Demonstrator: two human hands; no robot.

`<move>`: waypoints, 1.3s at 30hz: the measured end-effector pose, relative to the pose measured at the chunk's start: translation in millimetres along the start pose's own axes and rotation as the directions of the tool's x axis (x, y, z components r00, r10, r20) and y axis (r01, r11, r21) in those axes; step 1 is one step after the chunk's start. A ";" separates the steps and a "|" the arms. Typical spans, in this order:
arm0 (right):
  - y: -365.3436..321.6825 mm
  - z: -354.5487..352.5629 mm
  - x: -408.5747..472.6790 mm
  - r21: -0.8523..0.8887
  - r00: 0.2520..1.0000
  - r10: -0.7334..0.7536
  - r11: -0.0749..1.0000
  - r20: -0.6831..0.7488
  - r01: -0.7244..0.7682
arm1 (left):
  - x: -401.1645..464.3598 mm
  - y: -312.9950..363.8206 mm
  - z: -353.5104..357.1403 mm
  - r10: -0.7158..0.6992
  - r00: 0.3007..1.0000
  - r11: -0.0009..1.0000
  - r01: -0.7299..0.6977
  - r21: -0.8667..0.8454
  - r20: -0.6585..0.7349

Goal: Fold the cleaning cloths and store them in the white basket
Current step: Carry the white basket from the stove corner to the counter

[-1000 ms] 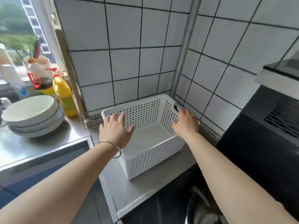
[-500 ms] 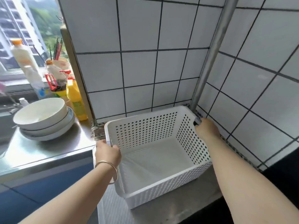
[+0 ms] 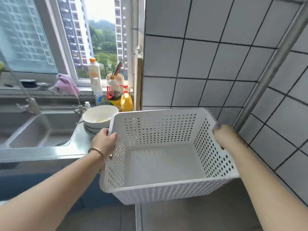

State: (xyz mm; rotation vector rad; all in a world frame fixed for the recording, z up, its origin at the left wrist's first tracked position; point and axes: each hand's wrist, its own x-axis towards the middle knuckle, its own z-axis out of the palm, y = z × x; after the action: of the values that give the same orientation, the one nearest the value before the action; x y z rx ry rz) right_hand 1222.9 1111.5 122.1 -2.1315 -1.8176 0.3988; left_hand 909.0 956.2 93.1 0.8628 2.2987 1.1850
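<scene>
Head camera, kitchen corner: I hold the white basket (image 3: 166,157) between my two hands, lifted in front of the tiled wall (image 3: 208,55), its near bottom edge hanging above the steel counter (image 3: 191,217). My left hand (image 3: 105,141) grips the left rim near the far corner, fingers curled over the edge, a bangle (image 3: 98,157) on the wrist. My right hand (image 3: 225,136) grasps the right rim opposite, though how its fingers wrap the edge is hidden behind the basket wall. The basket holds nothing; its long axis runs left to right between my hands, open top tipped slightly toward me. The one cloth I can make out, a pink cleaning cloth (image 3: 65,85), hangs by the window well off to the left, beyond the sink (image 3: 38,130) and the stacked white bowls (image 3: 98,117) that sit just beside the basket's left far corner. So the cloth lies far to the left of both hands and farther back, and my left hand is the nearer one to it. I judge the basket has to be set down first, most likely leftward toward the sink side, before either hand is free to fetch and fold. A yellow bottle (image 3: 126,101) and other containers crowd the ledge by the window; a steel pipe (image 3: 270,70) runs up the wall at right.
</scene>
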 end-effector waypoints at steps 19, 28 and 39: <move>-362.3 28.0 -455.1 0.201 0.737 -0.676 0.721 -0.006 0.663 | -154.9 -220.3 -540.6 0.010 0.773 1.000 0.007 0.025 -0.635; -472.4 142.0 -697.9 0.433 0.608 -0.773 0.618 0.183 0.656 | -260.5 -398.4 -745.4 -0.229 0.639 0.973 0.169 -0.156 -0.735; -560.7 220.0 -855.4 0.395 0.406 -0.863 0.500 0.301 0.771 | -320.2 -508.2 -841.4 -0.296 0.511 0.919 0.383 -0.095 -0.807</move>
State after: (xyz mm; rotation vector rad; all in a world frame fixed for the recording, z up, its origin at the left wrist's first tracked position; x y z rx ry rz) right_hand 495.3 360.7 158.6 -0.7613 -2.6808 0.8133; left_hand 462.2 26.4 161.6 -0.2605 3.0502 1.4736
